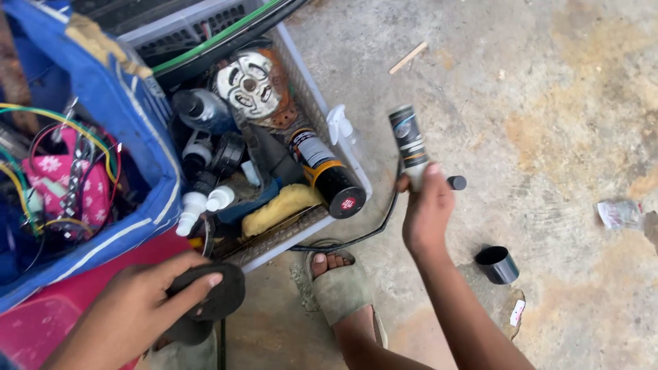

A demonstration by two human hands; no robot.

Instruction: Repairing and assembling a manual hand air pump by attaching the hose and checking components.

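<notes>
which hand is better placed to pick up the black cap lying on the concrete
Right, probably. The right hand is out over the floor, nearer the black cap, though it grips a small bottle. The left hand holds a black pad by the basket.

Roadside repair spot: concrete floor (pixel 548 103), tool basket (pixel 301 96)

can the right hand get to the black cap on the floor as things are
Probably not without freeing itself first: the right hand is closed around a small spray can. The black cap itself sits in the open on the concrete floor, just beside that forearm, with nothing covering it.
</notes>
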